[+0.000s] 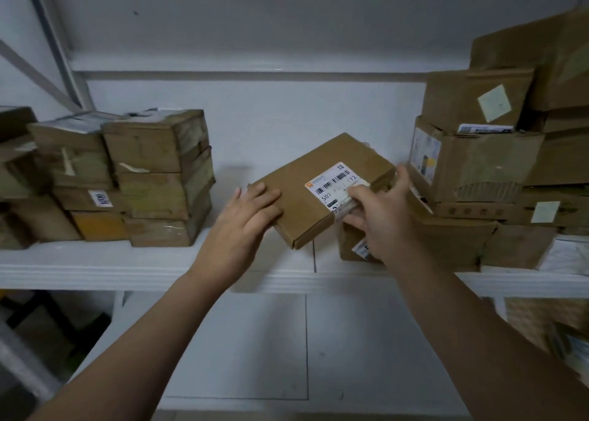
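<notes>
Pinching the labelled flat box at its right end, thumb on the label, the right grip holds it tilted above the shelf, the left grip spread flat on its near-left corner, hemmed between the left carton stack and the right carton stack, with a small box directly beneath.

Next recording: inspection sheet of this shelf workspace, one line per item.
Surface: white shelf, cartons at both ends.
Job's things: flat cardboard box with a barcode label, askew between the two piles.
Clutter: taped carton stack on the left; bigger carton pile on the right.
Grippers: left hand lies flat on the box's left corner; right hand grips its right edge, thumb on the label.
Cables: nothing seen.
Surroundings: white wall behind; metal upright at far left.
</notes>
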`<action>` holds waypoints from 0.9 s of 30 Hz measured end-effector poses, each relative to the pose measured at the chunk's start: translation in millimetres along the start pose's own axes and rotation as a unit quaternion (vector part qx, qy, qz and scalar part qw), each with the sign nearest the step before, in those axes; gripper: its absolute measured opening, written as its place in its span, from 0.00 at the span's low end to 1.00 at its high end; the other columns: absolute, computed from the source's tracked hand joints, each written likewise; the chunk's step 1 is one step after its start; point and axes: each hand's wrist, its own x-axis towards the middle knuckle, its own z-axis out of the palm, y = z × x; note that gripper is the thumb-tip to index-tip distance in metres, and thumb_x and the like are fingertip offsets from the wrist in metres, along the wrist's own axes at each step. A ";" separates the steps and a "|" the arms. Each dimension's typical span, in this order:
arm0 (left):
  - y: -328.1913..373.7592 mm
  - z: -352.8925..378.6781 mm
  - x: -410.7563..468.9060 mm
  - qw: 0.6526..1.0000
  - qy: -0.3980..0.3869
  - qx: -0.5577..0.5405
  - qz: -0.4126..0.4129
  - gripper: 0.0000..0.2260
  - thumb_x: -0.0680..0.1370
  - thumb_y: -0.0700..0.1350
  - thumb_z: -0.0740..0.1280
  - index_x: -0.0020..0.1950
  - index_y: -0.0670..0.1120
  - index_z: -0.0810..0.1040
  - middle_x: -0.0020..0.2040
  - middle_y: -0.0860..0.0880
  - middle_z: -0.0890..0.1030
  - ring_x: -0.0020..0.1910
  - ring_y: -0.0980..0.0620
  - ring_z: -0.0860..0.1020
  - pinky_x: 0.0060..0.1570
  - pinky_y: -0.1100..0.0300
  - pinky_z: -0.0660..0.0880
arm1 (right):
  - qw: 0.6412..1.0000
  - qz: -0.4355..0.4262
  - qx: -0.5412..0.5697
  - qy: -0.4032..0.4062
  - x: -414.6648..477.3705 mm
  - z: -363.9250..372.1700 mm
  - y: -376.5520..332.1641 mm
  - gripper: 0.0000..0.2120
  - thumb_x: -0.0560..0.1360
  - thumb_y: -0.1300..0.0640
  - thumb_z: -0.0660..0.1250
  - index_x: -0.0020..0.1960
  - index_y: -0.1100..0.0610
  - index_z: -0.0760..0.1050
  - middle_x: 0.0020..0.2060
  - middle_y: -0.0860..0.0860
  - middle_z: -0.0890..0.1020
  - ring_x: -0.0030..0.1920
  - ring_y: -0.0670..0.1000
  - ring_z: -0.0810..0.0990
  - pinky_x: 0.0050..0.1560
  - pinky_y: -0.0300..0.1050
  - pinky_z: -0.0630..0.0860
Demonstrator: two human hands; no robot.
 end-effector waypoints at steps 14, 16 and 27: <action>-5.6 -55.3 -54.7 0.801 0.076 -0.414 -0.425 0.20 0.79 0.40 0.66 0.62 0.63 0.70 0.62 0.49 0.76 0.48 0.53 0.79 0.46 0.60 0.79 | 0.990 -0.040 0.116 0.062 -64.3 70.4 75.0 0.27 0.73 0.71 0.66 0.64 0.53 0.59 0.60 0.54 0.75 0.56 0.54 0.81 0.43 0.48 0.82; -15.3 -58.5 -63.9 0.803 0.090 -0.410 -0.423 0.19 0.79 0.39 0.65 0.63 0.60 0.70 0.63 0.46 0.76 0.49 0.51 0.79 0.46 0.59 0.79 | 0.991 -0.031 0.112 0.071 -68.3 65.7 79.5 0.16 0.76 0.66 0.67 0.57 0.55 0.63 0.54 0.51 0.77 0.54 0.53 0.81 0.44 0.48 0.82; -31.5 -89.3 -84.4 0.875 -0.025 -0.351 -0.333 0.29 0.68 0.54 0.70 0.67 0.59 0.67 0.74 0.60 0.58 0.68 0.61 0.67 0.61 0.68 0.70 | 0.993 -0.063 -0.007 0.099 -78.1 61.8 87.7 0.05 0.77 0.62 0.66 0.53 0.58 0.75 0.52 0.55 0.77 0.49 0.55 0.80 0.32 0.42 0.79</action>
